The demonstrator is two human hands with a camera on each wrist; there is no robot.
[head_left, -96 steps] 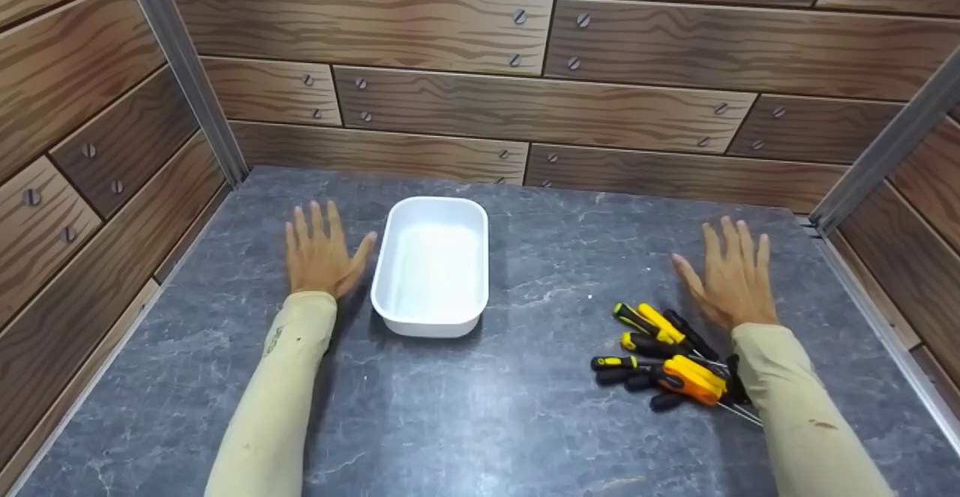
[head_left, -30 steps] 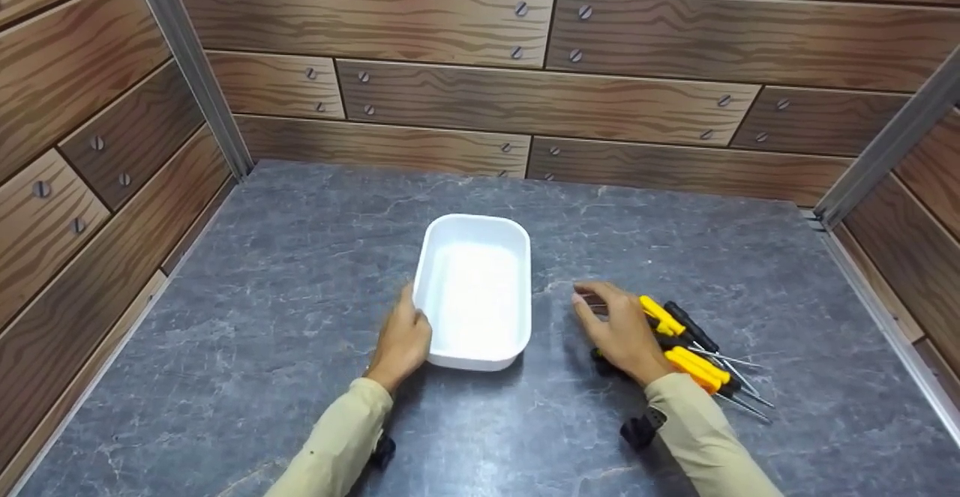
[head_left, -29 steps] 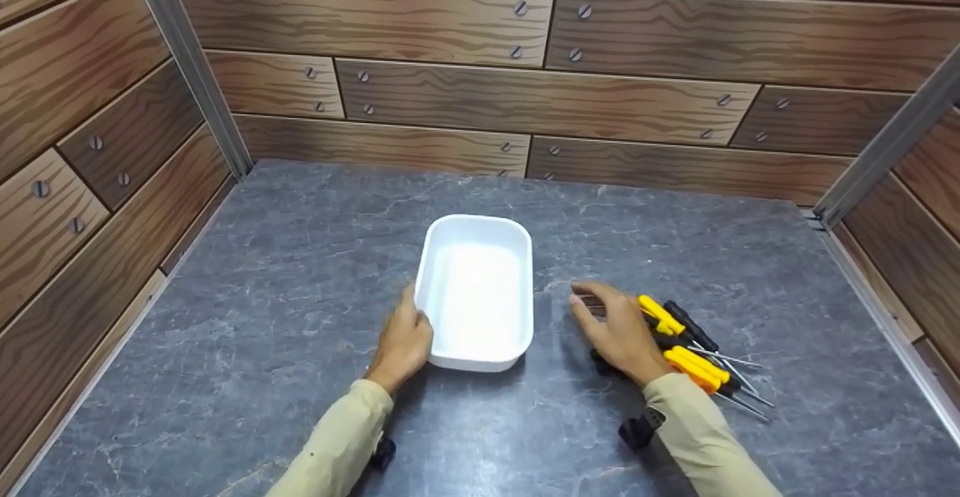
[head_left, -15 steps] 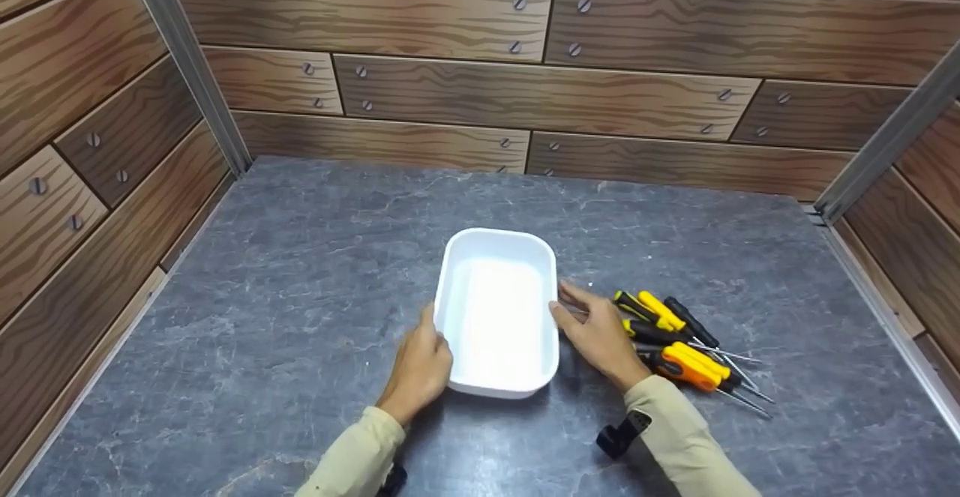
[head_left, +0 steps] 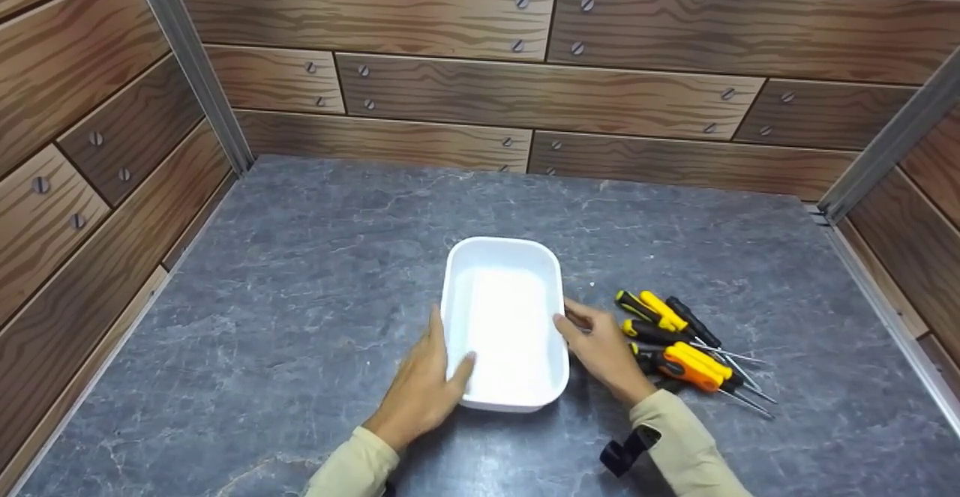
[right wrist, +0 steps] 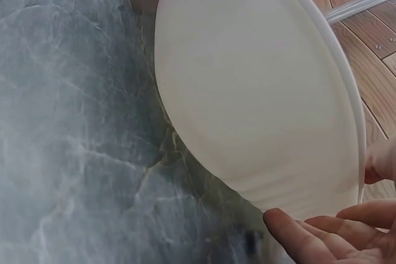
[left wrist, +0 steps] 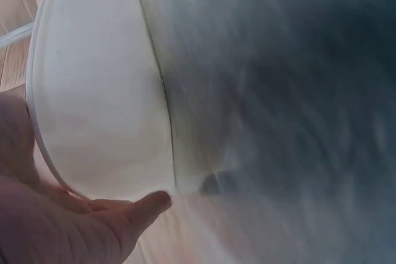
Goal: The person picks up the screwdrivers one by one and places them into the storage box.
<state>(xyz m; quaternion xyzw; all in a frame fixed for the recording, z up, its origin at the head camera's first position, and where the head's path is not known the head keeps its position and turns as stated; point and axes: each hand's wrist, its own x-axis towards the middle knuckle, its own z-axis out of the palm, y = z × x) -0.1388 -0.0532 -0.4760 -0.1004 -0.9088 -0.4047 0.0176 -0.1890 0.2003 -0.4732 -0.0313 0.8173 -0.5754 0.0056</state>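
Observation:
A white plastic tray (head_left: 506, 324), deep with rounded corners, stands on the grey marbled tabletop with nothing in it. My left hand (head_left: 424, 388) grips its near-left side, thumb over the rim and fingers along the outer wall. On the opposite side my right hand (head_left: 604, 347) holds the right wall, thumb at the rim and the other fingers outside. In the left wrist view the tray's outer wall (left wrist: 105, 91) fills the left part, a left fingertip (left wrist: 162, 200) by its bottom edge. The right wrist view has right fingers (right wrist: 309, 239) against the lower wall.
Right of the tray lies a pile of several screwdrivers (head_left: 679, 354) with black, yellow and orange handles, metal shafts pointing right. Wood-patterned walls (head_left: 450, 85) with metal corner posts (head_left: 191, 62) close in the table at back and sides.
The tray has come right and nearer to me from its first place by the left hand. My right hand has moved left to its right wall, uncovering the screwdrivers. Left thumb now crosses the rim.

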